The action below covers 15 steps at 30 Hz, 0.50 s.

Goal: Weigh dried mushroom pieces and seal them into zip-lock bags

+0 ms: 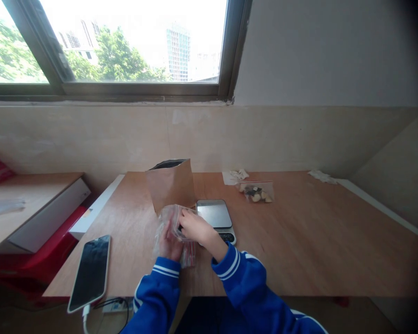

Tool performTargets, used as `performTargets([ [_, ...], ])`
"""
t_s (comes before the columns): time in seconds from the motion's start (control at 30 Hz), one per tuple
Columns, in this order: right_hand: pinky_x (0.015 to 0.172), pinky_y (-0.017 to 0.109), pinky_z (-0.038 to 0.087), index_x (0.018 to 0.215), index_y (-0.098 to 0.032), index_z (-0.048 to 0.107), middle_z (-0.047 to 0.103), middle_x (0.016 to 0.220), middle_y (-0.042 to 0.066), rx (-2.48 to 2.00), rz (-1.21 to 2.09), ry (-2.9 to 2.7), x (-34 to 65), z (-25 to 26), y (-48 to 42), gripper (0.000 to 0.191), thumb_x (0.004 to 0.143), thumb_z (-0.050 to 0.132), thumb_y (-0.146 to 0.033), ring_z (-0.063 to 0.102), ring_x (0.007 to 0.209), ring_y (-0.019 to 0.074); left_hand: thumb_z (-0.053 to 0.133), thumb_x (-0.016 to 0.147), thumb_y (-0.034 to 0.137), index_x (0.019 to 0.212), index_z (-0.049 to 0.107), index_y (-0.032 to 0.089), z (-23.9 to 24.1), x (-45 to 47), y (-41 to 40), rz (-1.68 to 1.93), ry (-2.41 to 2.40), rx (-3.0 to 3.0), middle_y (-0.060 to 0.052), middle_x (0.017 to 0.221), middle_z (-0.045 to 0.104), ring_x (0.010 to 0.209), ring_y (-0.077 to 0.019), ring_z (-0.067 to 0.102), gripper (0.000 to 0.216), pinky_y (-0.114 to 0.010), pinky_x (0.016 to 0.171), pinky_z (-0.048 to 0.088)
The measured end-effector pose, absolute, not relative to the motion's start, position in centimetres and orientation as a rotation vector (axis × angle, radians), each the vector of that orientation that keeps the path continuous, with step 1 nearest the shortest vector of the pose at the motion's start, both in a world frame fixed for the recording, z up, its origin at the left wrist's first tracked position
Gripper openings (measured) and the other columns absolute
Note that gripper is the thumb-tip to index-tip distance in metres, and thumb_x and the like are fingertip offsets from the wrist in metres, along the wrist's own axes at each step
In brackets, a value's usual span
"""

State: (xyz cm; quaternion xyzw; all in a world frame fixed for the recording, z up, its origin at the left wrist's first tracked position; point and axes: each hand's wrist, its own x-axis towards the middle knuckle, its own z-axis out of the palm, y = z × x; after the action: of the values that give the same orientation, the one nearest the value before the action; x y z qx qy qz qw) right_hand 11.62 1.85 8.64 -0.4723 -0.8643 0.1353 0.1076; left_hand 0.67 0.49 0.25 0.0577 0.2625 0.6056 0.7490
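Observation:
My left hand [170, 242] is closed round a clear zip bag [167, 214] in front of the paper bag. My right hand [196, 228] is at the mouth of this clear bag, its fingers bent and pressed together. Something dark shows by the right fingertips, too small and covered to name. Beneath my hands lie more clear zip bags [188, 256] with red seal lines. Just right of them sits a kitchen scale [215, 214] with a silver plate, its display partly covered by my right wrist. A brown paper bag [170, 185] stands upright with its top open.
Back right on the wooden table [299, 250] lies a filled zip bag [257, 191] with pale and dark pieces. Crumpled white paper [238, 174] is behind it. A phone [90, 271] with a white cable overhangs the front left edge. A window is above.

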Motion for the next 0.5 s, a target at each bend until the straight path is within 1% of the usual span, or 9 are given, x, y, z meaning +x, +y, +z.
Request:
performTargets([
  [0.07,0.099,0.039,0.041,0.118,-0.006,0.058,0.056,0.125,0.022,-1.364,0.412,-2.54,11.82,8.14,1.88,0.037,0.082,0.053,-0.009,0.052,0.118,0.0281,0.046,0.09,0.028,0.127,0.057,0.023,0.3,0.71,0.49,1.323,0.579,0.15,-0.007,0.114,0.069,0.119,-0.0275,0.056,0.039,-0.041,0.101,0.044],
  [0.13,0.101,0.04,0.039,0.118,-0.006,0.058,0.055,0.127,0.022,-1.353,0.437,-2.542,12.08,7.96,1.85,0.04,0.079,0.059,-0.012,0.05,0.12,0.0289,0.045,0.09,0.029,0.127,0.057,0.023,0.27,0.72,0.5,1.33,0.574,0.196,-0.007,0.116,0.068,0.121,-0.0287,0.054,0.039,-0.041,0.101,0.044],
  [0.23,0.1,0.04,0.039,0.113,-0.005,0.06,0.055,0.127,0.022,-1.343,0.452,-2.547,12.26,7.99,1.72,0.037,0.078,0.063,-0.015,0.049,0.121,0.03,0.045,0.091,0.029,0.128,0.057,0.023,0.3,0.74,0.46,1.338,0.562,0.216,-0.007,0.116,0.068,0.122,-0.0295,0.053,0.039,-0.041,0.102,0.043],
  [0.3,0.098,0.039,0.041,0.107,-0.008,0.064,0.057,0.125,0.021,-1.34,0.466,-2.529,12.2,8.03,1.6,0.032,0.076,0.065,-0.015,0.051,0.118,0.0299,0.046,0.09,0.027,0.129,0.055,0.022,0.4,0.81,0.42,1.35,0.544,0.193,-0.008,0.118,0.067,0.122,-0.0291,0.053,0.041,-0.042,0.102,0.043],
  [0.37,0.092,0.037,0.044,0.095,-0.011,0.067,0.063,0.116,0.018,-1.323,0.507,-2.531,12.06,8.04,1.5,0.021,0.075,0.065,-0.014,0.056,0.11,0.0282,0.048,0.09,0.027,0.133,0.052,0.022,0.49,0.92,0.39,1.37,0.522,0.178,-0.008,0.12,0.066,0.121,-0.0281,0.054,0.044,-0.042,0.103,0.043],
  [0.43,0.086,0.033,0.045,0.084,-0.013,0.067,0.068,0.103,0.014,-1.303,0.562,-2.54,11.93,8.03,1.46,0.01,0.075,0.062,-0.012,0.06,0.098,0.0253,0.048,0.09,0.026,0.135,0.05,0.022,0.57,1.05,0.37,1.391,0.51,0.181,-0.007,0.121,0.066,0.12,-0.0268,0.055,0.045,-0.04,0.103,0.043],
  [0.5,0.08,0.03,0.046,0.078,-0.015,0.065,0.07,0.095,0.011,-1.302,0.603,-2.519,11.92,8.02,1.53,0.008,0.077,0.058,-0.011,0.062,0.09,0.0229,0.048,0.09,0.026,0.136,0.048,0.025,0.67,1.16,0.35,1.411,0.513,0.196,-0.006,0.119,0.066,0.118,-0.0249,0.057,0.046,-0.038,0.103,0.042],
])
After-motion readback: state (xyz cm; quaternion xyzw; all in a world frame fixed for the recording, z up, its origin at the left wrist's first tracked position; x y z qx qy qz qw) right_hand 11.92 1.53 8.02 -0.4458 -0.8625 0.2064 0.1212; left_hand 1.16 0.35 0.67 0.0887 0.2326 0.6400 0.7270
